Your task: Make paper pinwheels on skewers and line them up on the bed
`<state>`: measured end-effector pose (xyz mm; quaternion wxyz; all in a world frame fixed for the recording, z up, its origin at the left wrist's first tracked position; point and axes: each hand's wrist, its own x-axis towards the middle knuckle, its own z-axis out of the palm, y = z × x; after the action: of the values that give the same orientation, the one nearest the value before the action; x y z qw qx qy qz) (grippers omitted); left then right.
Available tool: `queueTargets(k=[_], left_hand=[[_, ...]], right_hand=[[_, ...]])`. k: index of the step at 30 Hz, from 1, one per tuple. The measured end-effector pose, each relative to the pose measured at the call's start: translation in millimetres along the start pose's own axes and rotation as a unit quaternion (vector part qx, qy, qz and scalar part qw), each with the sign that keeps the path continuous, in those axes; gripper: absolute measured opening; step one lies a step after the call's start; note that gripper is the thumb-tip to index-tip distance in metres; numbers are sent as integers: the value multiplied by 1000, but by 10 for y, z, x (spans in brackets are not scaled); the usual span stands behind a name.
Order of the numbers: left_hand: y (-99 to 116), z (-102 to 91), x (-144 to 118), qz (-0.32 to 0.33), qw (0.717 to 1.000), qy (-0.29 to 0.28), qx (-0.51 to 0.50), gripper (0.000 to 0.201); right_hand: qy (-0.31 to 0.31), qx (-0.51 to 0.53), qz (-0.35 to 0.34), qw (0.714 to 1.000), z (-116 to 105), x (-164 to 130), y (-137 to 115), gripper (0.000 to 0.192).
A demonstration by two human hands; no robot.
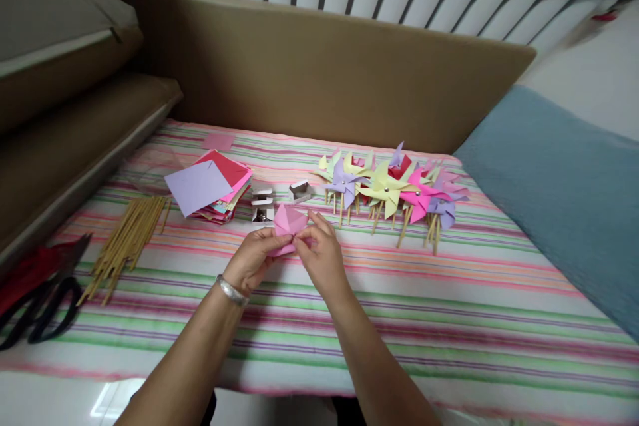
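Note:
Both hands meet over the striped cloth and hold a folded pink paper square. My left hand, with a silver bangle on its wrist, grips the paper from the left and below. My right hand pinches its right side with fingertips. Just behind the paper lie small white boxes and a small metal piece. A stack of coloured paper squares with a lilac sheet on top lies to the left. Finished paper pinwheels on wooden sticks lie in a pile to the right.
A bundle of thin wooden sticks lies at the left. Black-handled scissors rest by the left edge. A brown padded headboard stands behind, brown cushions at the left, and a blue blanket at the right.

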<state>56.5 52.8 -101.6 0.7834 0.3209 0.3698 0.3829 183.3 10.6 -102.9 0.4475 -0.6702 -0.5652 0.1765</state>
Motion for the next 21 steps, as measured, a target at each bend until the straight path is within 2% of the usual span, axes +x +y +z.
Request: queueTargets(k=[4,7,8,10,13,16,21], left_hand=[[13,-13,17,17,998,36,52,21],[59,-46,14,17,992,39,116,19],[76,-54,8,12,990,29,139,17],[103,-58,-9,0,984,1,180,15],[115,-36,-33,-11,976,-34,213,13],[94,-18,-36,-15,972,-53,228,13],[34,-31,-10,-11,972,-53,229,14]], right_hand=[[4,9,11,1000,-30,21,-22,7],[-1,55,38,998,-140,58,-36,46],[-19,77,57,995,-181,70,-37,58],[-89,128,100,983,-246,85,-28,71],[-184,185,123,958,-273,85,1,73],[-201,207,127,949,-253,77,23,69],[-225,210,144,941,-259,80,34,68]])
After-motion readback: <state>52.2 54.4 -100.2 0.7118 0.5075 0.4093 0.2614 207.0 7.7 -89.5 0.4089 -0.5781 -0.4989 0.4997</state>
